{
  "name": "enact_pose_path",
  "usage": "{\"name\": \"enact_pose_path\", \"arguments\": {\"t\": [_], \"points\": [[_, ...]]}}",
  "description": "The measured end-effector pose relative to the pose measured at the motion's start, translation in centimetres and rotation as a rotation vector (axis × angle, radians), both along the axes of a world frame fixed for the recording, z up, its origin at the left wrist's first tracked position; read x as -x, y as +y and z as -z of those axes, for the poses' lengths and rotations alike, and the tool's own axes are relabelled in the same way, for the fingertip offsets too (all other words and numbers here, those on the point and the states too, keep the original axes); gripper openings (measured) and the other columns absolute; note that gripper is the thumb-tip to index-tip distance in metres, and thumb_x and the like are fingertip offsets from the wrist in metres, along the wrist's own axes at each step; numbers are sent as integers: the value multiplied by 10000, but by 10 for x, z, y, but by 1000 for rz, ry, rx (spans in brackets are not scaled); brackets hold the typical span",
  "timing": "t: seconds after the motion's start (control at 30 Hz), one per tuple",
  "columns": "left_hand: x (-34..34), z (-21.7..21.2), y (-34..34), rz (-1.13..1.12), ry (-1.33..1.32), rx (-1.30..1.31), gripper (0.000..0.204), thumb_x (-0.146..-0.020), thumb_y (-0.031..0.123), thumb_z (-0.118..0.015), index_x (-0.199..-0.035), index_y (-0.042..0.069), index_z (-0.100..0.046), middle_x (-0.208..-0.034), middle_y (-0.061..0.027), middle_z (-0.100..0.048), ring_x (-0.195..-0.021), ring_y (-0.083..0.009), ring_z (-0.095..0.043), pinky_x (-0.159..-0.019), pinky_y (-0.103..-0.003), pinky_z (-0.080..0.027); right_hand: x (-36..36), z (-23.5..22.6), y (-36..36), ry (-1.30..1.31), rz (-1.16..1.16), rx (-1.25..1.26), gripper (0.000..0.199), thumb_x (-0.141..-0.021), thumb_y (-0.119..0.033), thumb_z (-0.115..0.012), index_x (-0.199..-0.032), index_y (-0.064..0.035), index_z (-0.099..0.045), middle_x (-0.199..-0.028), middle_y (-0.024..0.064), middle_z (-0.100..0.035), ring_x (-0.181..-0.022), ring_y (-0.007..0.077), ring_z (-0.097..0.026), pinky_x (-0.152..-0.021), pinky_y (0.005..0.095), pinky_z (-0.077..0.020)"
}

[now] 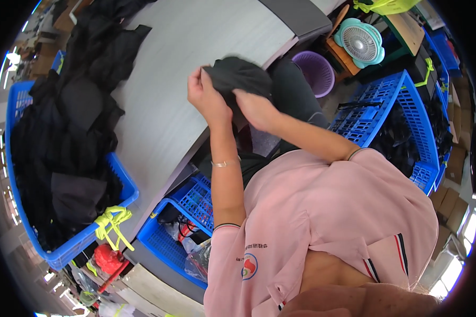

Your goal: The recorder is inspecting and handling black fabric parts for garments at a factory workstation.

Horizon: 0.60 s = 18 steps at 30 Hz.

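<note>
A dark charcoal garment (238, 76) sits at upper centre against the pale grey table (180, 68). The bright blue crate (76, 240) at left is heaped with black cloth and tied with a neon yellow cord (111, 222). The person's shirt (328, 222) in the lower right is pale pink. At upper right sit a lilac basket (316, 71) and a turquoise fan (358, 42).

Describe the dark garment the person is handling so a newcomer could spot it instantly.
Start at the grey table. At its right edge, the left hand and right hand grip a bunched black cloth piece. Unlike the black garments heaped in the blue crate, it is held up.
</note>
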<state>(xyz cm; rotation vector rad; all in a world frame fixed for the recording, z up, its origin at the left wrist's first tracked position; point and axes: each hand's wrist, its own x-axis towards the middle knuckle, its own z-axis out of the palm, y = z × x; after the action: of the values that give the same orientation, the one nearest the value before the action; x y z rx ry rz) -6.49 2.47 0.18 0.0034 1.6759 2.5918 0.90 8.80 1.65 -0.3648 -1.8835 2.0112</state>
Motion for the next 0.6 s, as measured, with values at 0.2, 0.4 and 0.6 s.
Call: {"name": "enact_pose_path", "arguments": {"t": [0.2,0.4,0.6], "points": [[87,-11,-67,-276,72,194,162,-964,135,-624,-924,-17,-662,-848,-19,-645,-752,-80,-562,-667,-245,-478,-89,10,0,-305,-667,436,275,-1032,-218,-486,-1199,-1,-511,-1247,68,-519,-1107,158,-600,-949,321,-460],[25,-42,-50,-113,149,198,134,-926,113,-687,-899,-17,-666,-817,-17,-647,-734,-71,-563,-669,-219,-468,-50,5,41,88,67,-476,519,-877,-173,-711,-1297,-12,-452,-1389,176,-445,-1268,249,-469,-1009,381,-430],[-42,-66,-30,97,364,410,89,-875,57,-743,-838,-7,-693,-765,19,-627,-702,-38,-510,-649,-184,-416,-7,-27,40,97,126,-584,534,-829,-55,-667,-1323,23,-480,-1336,222,-519,-1113,250,-614,-912,376,-505]]}}
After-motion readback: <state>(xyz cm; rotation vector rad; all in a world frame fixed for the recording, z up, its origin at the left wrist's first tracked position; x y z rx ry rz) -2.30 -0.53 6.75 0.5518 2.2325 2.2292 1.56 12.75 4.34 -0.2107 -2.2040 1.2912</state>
